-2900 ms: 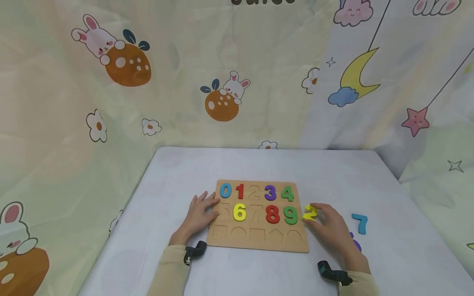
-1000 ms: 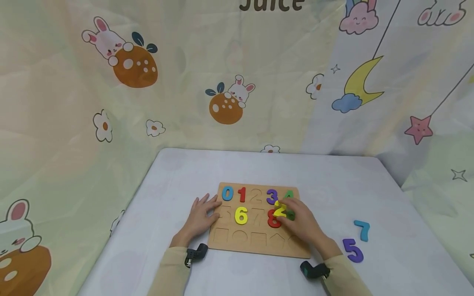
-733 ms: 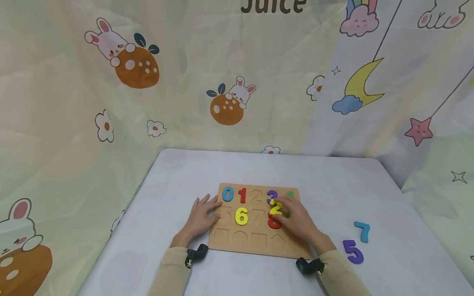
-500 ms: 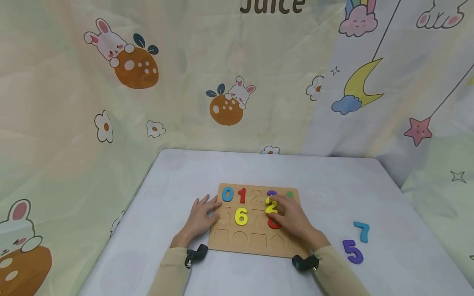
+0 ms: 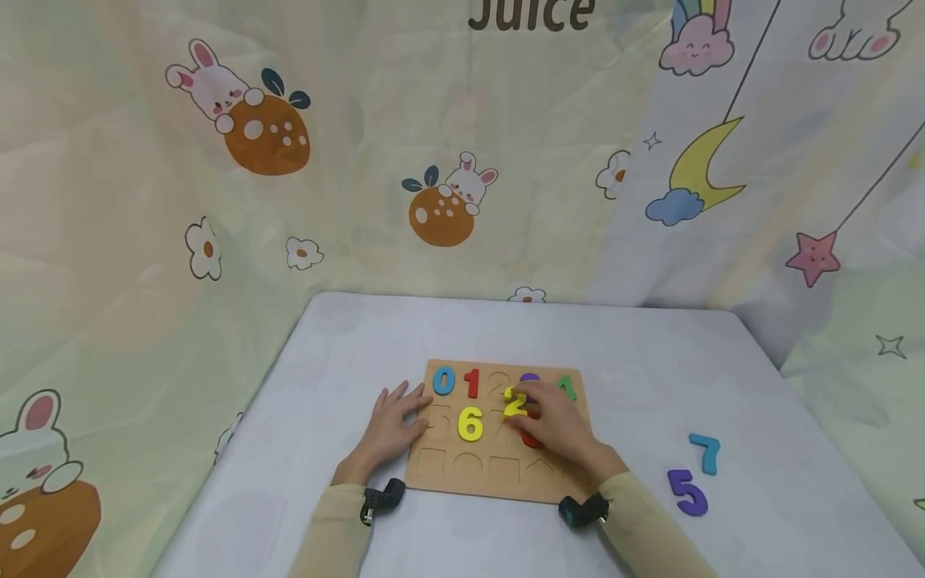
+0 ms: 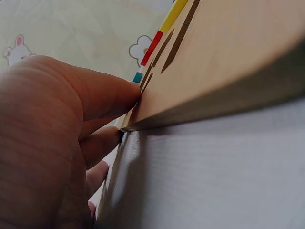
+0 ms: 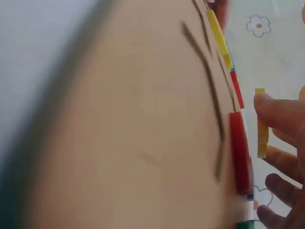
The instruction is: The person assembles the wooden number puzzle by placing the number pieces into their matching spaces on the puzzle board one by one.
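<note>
A wooden number puzzle board (image 5: pixel 433 479) lies on the white table. My right hand (image 5: pixel 560 421) pinches a yellow number 2 (image 5: pixel 515 404) between thumb and fingers, above the board's middle columns. In the right wrist view the yellow 2 (image 7: pixel 262 125) stands clear of the board surface. Below and left of it in that view is the red 8 (image 7: pixel 240 152). My left hand (image 5: pixel 390 421) rests at the board's left edge, fingers spread, thumb on the wood. The outlined 2 recess (image 5: pixel 499 380) sits between the red 1 (image 5: pixel 472 383) and the purple 3 (image 5: pixel 530 376), which is partly covered.
The blue 0 (image 5: pixel 444 380), yellow 6 (image 5: pixel 470 424) and partly covered green 4 (image 5: pixel 567 387) sit in the board. A blue 7 (image 5: pixel 706 453) and a purple 5 (image 5: pixel 688 492) lie on the table to the right. A printed cloth (image 5: pixel 347 160) hangs behind.
My right hand has carried the yellow 2 from beside the board's right edge leftward over it, past the 9 and 8. The left hand has stayed at the left edge.
</note>
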Available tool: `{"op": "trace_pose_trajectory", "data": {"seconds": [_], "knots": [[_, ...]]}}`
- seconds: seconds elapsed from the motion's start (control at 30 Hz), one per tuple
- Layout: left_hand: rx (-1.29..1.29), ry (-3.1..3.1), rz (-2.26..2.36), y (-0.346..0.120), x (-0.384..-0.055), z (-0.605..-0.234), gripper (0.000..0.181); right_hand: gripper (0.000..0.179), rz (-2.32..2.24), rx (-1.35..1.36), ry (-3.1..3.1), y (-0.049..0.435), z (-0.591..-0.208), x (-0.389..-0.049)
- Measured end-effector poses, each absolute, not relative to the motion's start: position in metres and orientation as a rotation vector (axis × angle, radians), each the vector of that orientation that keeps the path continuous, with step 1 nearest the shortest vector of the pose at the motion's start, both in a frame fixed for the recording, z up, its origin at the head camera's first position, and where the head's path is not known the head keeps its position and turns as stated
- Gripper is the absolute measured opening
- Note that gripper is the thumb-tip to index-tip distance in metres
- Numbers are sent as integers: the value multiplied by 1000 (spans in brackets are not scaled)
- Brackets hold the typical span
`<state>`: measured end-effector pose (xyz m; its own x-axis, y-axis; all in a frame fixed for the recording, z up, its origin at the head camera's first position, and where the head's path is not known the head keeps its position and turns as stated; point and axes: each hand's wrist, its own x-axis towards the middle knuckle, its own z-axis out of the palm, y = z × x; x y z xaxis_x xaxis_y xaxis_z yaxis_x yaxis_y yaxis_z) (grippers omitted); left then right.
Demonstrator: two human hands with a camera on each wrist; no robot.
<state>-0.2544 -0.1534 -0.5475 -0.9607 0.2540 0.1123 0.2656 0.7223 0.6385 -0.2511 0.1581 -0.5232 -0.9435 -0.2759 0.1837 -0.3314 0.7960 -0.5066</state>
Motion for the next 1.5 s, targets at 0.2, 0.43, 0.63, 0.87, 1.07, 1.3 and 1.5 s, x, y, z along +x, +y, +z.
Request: {"op": "trace_pose_trajectory", "data": {"seconds": [0.2,0.43,0.63,0.87,1.07,1.3,1.5], "knots": [[-439,-2898,-1090,-153,-253,-548,39,47,893,469,-2916,155,-520,-256],[-458,-2886,-1090,-154,-253,-548,39,47,822,477,-2945,151,-522,-262],[-456,-2878,-1110,-154,-254,-548,39,45,798,489,-2937,147,-519,-266],[-460,-2877,-1111,-154,-254,-549,38,43,764,495,-2944,144,-522,-273],[-454,-2880,-1102,-154,-254,-550,38,42,771,474,-2943,142,-525,-278],[-446,-2885,-1104,-154,-254,-549,39,43,781,452,-2939,138,-525,-281],[-443,-2887,-1102,-153,-253,-549,39,43,754,445,-2929,136,-527,-285]]}}
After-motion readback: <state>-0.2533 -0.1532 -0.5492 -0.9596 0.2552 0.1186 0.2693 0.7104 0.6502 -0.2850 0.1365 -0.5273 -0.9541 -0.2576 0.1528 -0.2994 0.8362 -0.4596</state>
